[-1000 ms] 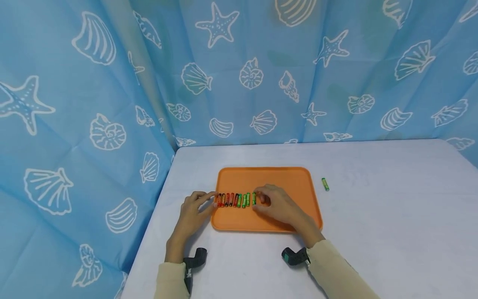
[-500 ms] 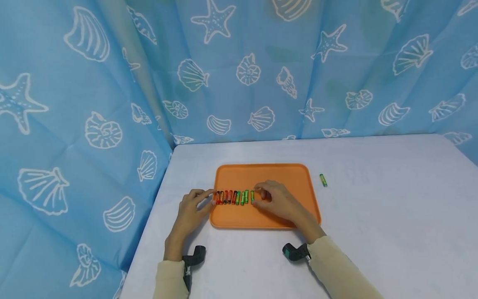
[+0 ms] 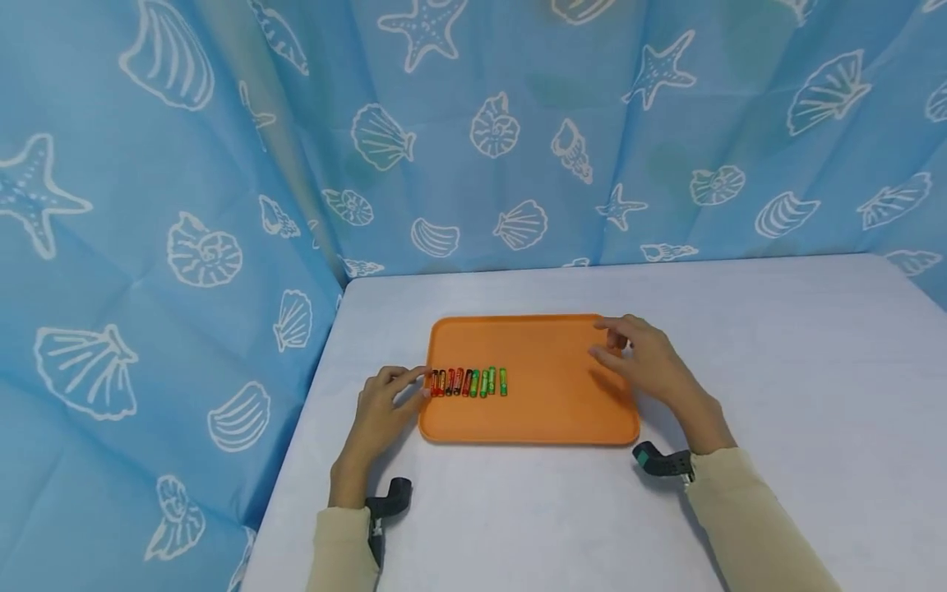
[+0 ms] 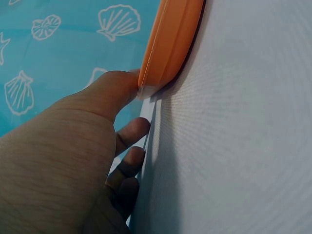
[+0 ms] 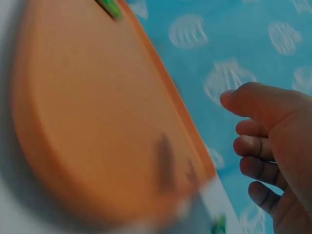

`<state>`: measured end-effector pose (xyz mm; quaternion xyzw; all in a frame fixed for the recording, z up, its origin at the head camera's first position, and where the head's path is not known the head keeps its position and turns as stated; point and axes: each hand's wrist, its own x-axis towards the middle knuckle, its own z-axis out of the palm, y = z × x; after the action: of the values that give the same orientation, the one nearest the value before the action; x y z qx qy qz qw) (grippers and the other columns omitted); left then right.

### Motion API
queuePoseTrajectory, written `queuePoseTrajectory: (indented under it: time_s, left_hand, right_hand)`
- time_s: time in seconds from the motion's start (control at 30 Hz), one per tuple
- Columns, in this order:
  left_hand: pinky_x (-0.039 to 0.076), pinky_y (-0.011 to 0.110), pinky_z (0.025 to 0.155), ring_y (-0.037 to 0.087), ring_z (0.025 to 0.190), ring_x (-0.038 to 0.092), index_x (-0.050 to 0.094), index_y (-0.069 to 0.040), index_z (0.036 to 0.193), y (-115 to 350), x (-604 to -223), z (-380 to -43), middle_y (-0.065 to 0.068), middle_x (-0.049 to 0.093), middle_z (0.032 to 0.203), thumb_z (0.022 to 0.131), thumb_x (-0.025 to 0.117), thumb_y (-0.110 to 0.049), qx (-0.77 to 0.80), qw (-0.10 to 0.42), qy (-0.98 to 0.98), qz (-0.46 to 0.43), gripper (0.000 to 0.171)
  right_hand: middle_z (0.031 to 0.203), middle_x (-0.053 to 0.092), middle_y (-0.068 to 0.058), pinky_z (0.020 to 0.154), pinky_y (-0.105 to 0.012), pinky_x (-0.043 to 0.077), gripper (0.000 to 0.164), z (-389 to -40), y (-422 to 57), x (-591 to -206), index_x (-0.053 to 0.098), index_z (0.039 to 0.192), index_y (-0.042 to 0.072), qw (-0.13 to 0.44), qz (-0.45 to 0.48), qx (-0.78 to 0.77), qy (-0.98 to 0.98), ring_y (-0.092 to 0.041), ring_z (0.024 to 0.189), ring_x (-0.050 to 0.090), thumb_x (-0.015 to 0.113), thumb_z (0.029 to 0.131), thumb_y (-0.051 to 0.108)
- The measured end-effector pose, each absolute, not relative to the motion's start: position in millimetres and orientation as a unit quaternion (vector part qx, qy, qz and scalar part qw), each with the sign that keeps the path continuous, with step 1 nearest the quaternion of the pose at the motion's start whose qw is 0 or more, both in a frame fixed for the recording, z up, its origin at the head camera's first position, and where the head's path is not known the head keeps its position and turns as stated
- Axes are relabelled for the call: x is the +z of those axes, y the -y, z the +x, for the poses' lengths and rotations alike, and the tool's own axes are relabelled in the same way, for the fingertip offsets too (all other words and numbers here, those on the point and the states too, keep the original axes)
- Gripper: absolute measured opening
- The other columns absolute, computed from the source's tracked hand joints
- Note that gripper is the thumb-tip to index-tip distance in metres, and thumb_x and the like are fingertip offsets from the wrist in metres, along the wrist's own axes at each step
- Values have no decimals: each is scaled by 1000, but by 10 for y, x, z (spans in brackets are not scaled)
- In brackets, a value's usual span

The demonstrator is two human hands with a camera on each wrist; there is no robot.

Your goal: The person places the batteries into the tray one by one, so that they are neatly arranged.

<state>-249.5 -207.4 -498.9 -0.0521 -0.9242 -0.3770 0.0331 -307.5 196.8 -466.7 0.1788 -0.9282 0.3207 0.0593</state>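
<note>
A row of red-and-black and green batteries point(image 3: 466, 382) lies side by side on the orange tray point(image 3: 547, 419); the last green battery point(image 3: 503, 381) sits slightly apart at the right end. My left hand point(image 3: 381, 415) is at the tray's left rim, thumb and forefinger spread beside the first battery. The left wrist view has the thumb point(image 4: 114, 90) touching the rim; its other fingers are loosely bent. Over the tray's right edge hovers my right hand point(image 3: 647, 362), thumb and forefinger apart, holding nothing. A blurred green battery point(image 5: 219, 224) shows beyond the tray in the right wrist view.
A white cloth point(image 3: 799, 386) covers the table. Behind and on the left hangs a blue curtain point(image 3: 444, 164) with shell prints. Each wrist wears a black camera mount point(image 3: 662, 460).
My right hand has left the last green battery in the row and moved right to the tray's right edge, now hiding the loose battery in the head view. The left hand stays put.
</note>
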Motion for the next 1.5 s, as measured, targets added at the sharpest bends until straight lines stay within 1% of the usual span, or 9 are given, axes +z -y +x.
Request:
queuePoseTrajectory:
  time_s: [0.23,0.43,0.53,0.73,0.9,1.03,1.17,1.27,1.5]
  left_hand:
    - [30,53,102,30,118,43,64,-24,136,2046,-4974,-2495,6,55,126,97,67,-33,-378,43,923,-59,40]
    - [30,53,103,30,119,43,64,-25,136,2043,-4996,-2492,5,54,125,97,67,-34,-369,36,927,-56,40]
    - [30,53,103,30,120,43,64,-25,136,2045,-4997,-2489,5,54,125,97,68,-33,-377,36,924,-54,40]
    - [27,53,105,31,120,42,64,-24,137,2055,-4987,-2482,6,53,125,98,67,-32,-381,33,922,-57,40]
    - [27,52,104,31,121,42,63,-25,137,2052,-4979,-2481,6,53,126,98,67,-33,-379,32,923,-56,40]
    - [28,51,104,29,121,41,63,-27,137,2049,-4982,-2478,4,53,127,98,65,-36,-379,22,924,-48,40]
    - [28,52,103,29,121,41,63,-27,137,2053,-4991,-2475,5,53,128,98,65,-36,-380,19,924,-45,40]
    - [29,52,103,29,121,41,63,-27,138,2051,-4994,-2475,5,53,127,98,65,-35,-380,21,924,-47,41]
    - [28,52,103,30,120,41,63,-25,137,2055,-4992,-2490,7,53,126,97,67,-33,-378,29,924,-55,41]
  right_hand:
    - [95,56,-9,72,-41,43,49,-3139,-2591,-4674,58,132,0,59,136,316,937,-27,91,52,71,94,29]
    - [97,56,-8,79,-40,42,57,-3189,-2844,-4791,54,136,3,-7,119,323,939,-26,94,49,75,91,31]
    - [97,55,-8,83,-41,40,56,-3224,-2868,-4849,54,137,5,-22,132,326,936,-25,95,47,76,90,27]
    - [97,52,-9,85,-43,40,46,-3233,-2837,-4873,61,130,5,-17,162,309,937,-26,94,45,76,90,20]
    - [97,52,-9,84,-42,40,42,-3222,-2828,-4902,63,126,5,-11,157,316,936,-25,93,45,76,90,22]
    - [99,51,-9,86,-43,40,46,-3206,-2831,-4916,62,127,5,-23,141,322,936,-26,97,45,77,89,27]
    - [101,50,-10,89,-46,40,47,-3187,-2827,-4896,61,130,6,-36,137,325,935,-28,99,44,76,90,25]
    - [101,50,-11,90,-47,40,46,-3171,-2823,-4883,61,129,4,-35,135,328,934,-29,99,45,76,90,22]
    - [100,53,-10,86,-44,42,48,-3138,-2732,-4826,62,126,2,-24,103,338,935,-27,97,48,75,91,32]
